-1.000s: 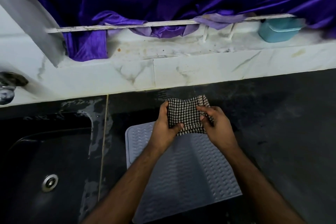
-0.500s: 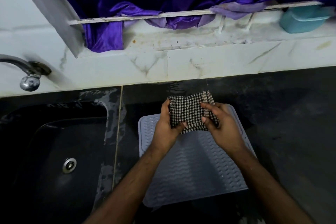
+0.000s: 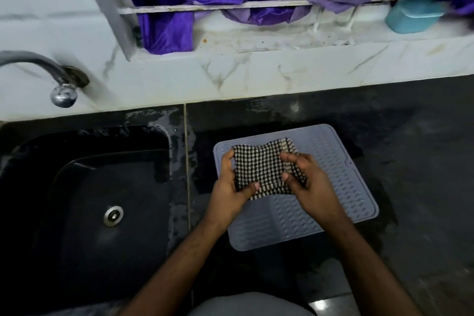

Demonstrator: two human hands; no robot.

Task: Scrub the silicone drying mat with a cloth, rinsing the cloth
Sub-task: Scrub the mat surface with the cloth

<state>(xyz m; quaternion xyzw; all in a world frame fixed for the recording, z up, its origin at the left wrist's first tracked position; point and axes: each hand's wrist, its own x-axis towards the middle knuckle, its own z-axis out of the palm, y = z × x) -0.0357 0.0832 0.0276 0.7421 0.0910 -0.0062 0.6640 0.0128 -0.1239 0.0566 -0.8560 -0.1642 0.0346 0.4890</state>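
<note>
Beside the sink [image 3: 84,187], on the dark wet counter [image 3: 410,161] to its right, lies the grey silicone drying mat [image 3: 333,174], flat, with its left edge just off the sink's rim. Ribbed and floppy, the mat would likely sag if lifted by one corner, and its wet surface looks slippery; pressing it down on a bare edge should keep it from sliding under the scrubbing. Over the mat's half farther from the person, and so to the right of the sink, the checked cloth [image 3: 261,169] is stretched between two hands. It is soft, light and folded, probably damp, best taken by its side edges as now. The left hand [image 3: 230,187] holds the cloth's sink-side edge, thumb on top and fingers behind. The right hand [image 3: 307,185] pinches the edge away from the sink, fingers curled over the fabric. Whether the cloth touches the mat cannot be told. Above the sink's far rim, a tap [image 3: 61,84] juts from the marble wall.
</note>
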